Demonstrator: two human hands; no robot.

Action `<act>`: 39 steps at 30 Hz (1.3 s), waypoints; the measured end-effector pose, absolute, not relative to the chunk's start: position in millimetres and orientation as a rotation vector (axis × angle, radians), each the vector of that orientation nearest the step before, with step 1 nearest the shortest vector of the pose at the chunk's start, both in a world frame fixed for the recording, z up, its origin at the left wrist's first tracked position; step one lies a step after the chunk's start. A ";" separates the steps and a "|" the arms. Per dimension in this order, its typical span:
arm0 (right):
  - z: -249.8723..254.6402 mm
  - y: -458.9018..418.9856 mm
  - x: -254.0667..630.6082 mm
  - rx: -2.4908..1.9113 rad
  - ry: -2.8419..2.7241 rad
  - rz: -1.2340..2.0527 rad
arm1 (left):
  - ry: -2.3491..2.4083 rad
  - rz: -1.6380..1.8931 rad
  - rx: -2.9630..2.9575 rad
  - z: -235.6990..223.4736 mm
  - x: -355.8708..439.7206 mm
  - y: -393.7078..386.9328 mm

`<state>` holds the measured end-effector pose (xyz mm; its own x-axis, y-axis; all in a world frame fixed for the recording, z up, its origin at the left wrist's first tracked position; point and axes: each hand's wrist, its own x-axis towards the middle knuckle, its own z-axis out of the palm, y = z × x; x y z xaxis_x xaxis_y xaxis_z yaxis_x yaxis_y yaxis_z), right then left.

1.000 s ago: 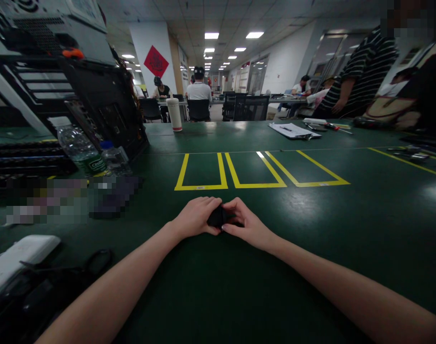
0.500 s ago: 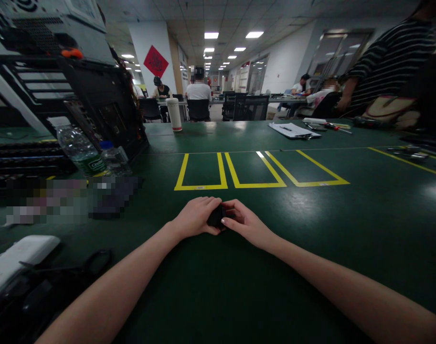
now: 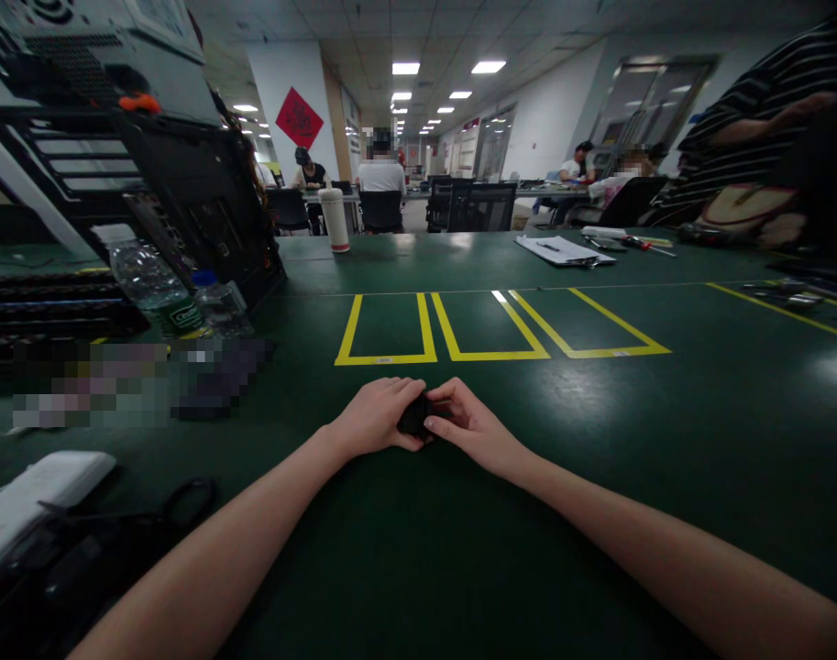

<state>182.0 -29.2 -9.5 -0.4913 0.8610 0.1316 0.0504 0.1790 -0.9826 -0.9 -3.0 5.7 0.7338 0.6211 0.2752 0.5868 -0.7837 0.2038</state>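
Note:
Between my two hands is a small black object point(image 3: 412, 417), its kind too dark and covered to make out. My left hand point(image 3: 377, 415) wraps round it from the left, thumb below and fingers over the top. From the right, my right hand point(image 3: 469, 423) grips its edge with bent fingers and thumb. Both hands are low over the green table point(image 3: 418, 550), just in front of the yellow tape outlines point(image 3: 385, 360). The far side of the object is hidden by my fingers.
At left stand a computer case point(image 3: 204, 202), a water bottle point(image 3: 149, 284) and a smaller blue-capped bottle point(image 3: 218, 302). Black cables point(image 3: 94, 568) lie by a white box point(image 3: 47, 500). Farther back are a white cup point(image 3: 334, 220), a clipboard point(image 3: 562, 249) and a screwdriver point(image 3: 644, 244). A person in stripes point(image 3: 741, 137) is at right.
My hands stay in nearly the same place, and the black object appears slightly turned between them. The striped-shirt person's arm at right has risen from the table side.

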 end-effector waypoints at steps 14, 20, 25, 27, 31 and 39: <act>-5.5 -30.3 184.8 -0.868 -1.787 1.379 | 0.970 0.515 2.830 5.9 -1.0 -2.6; -4.6 -29.9 182.2 -0.850 -1.745 1.400 | 0.984 0.514 2.827 6.7 -0.6 -3.6; -3.0 -29.6 182.9 -0.938 -1.769 1.391 | 0.987 0.503 2.824 5.7 -0.9 -2.8; -3.1 -29.9 184.0 -0.913 -1.785 1.400 | 0.988 0.506 2.824 5.4 -1.0 -2.3; -3.9 -31.6 185.8 -0.880 -1.816 1.349 | 0.991 0.512 2.829 4.4 -0.8 -1.5; -7.6 -29.1 182.7 -0.839 -1.712 1.415 | 0.980 0.529 2.822 5.4 -1.3 -2.5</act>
